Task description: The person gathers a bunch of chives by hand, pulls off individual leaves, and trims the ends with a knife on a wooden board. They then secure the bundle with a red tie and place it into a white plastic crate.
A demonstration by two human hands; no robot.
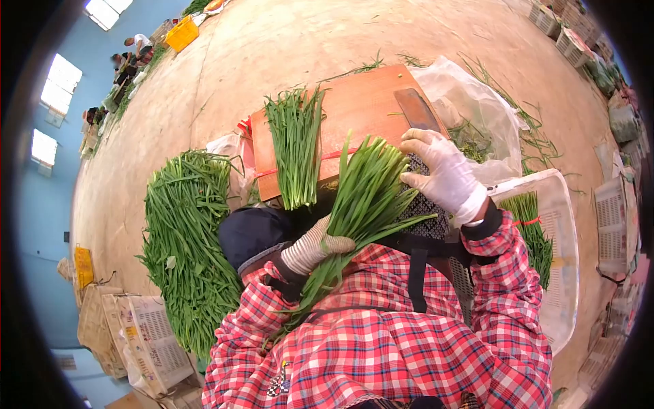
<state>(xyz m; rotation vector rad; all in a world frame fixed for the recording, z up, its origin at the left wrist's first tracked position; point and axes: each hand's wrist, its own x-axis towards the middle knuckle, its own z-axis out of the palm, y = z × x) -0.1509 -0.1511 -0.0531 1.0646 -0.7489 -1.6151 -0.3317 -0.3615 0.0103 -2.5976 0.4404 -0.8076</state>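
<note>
In my left hand (320, 247), gloved in a striped knit, is a loose bunch of long green stalks (364, 191), its pale ends pointing up and to the right. My right hand (436, 167), in a thin white glove, is raised beside those ends with fingers apart and bent. Another green bunch (294, 146) lies on the reddish board (361, 95) ahead of me. A dark flat blade (417, 109) rests at the board's right side. To the left stands a large heap of the same greens (191, 252).
A white basket (564, 273) on the right holds a bunch tied with a red band. Clear plastic sheeting (470, 88) lies beyond the board. White crates (153, 334) stand at lower left, a yellow crate (182, 34) farther off. Several people sit at far left.
</note>
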